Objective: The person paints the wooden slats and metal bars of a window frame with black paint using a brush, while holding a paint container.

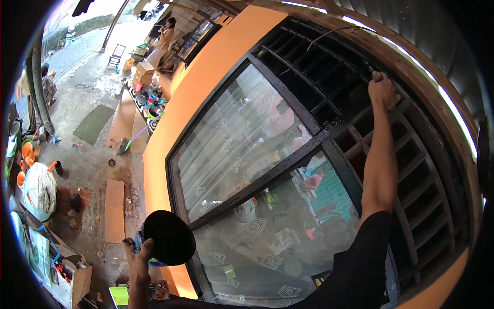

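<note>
My left hand (pixel 137 257) grips a round paint can (pixel 170 239) by its side, with the thumb near the rim. The can's mouth faces up and its inside looks black. My right arm reaches up to the slatted vent above the window, where my right hand (pixel 383 92) is closed on a small paintbrush (pixel 371 69), mostly hidden by the fingers. The brush tip is at the dark upper edge of the vent frame. Left of the hand the slats (pixel 298 67) are glossy black; below it the slats (pixel 411 170) look dull brown-grey.
Two glass panes (pixel 242 139) in a black frame fill the middle, beside an orange wall (pixel 221 56). Below lie a cardboard strip (pixel 115 211), a broom (pixel 135 138) and piled household things. A white-covered tub (pixel 40 190) stands left. Other people sit farther off.
</note>
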Motion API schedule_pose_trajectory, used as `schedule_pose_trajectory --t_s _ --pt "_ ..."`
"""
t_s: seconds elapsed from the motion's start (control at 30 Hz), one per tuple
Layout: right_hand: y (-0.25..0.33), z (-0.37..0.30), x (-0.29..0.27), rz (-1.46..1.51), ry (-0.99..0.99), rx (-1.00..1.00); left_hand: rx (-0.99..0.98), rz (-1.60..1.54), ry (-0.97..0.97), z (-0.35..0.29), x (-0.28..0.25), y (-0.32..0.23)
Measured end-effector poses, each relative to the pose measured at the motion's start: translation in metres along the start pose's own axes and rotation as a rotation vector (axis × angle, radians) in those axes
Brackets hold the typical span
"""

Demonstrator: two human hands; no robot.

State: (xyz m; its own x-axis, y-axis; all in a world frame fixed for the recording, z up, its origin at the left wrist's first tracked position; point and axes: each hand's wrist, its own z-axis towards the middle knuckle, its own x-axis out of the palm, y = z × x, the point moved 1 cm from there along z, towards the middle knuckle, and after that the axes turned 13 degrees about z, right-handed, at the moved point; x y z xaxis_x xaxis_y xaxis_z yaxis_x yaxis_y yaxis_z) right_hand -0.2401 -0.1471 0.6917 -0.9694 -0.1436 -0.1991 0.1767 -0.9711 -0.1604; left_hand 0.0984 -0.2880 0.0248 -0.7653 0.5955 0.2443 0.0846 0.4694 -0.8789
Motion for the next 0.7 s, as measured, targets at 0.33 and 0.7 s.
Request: schedule_pose_trajectory --t_s 0.33,0.7 --pt "0.002 -0.063 -0.076 0.316 -0.019 -0.009 -0.014 -0.068 0.145 -0.016 0.012 -0.046" --pt "0.047 -0.422 -0.124 1.159 0.84 -0.327 0.191 0.06 0.437 0.023 0.046 -0.01"
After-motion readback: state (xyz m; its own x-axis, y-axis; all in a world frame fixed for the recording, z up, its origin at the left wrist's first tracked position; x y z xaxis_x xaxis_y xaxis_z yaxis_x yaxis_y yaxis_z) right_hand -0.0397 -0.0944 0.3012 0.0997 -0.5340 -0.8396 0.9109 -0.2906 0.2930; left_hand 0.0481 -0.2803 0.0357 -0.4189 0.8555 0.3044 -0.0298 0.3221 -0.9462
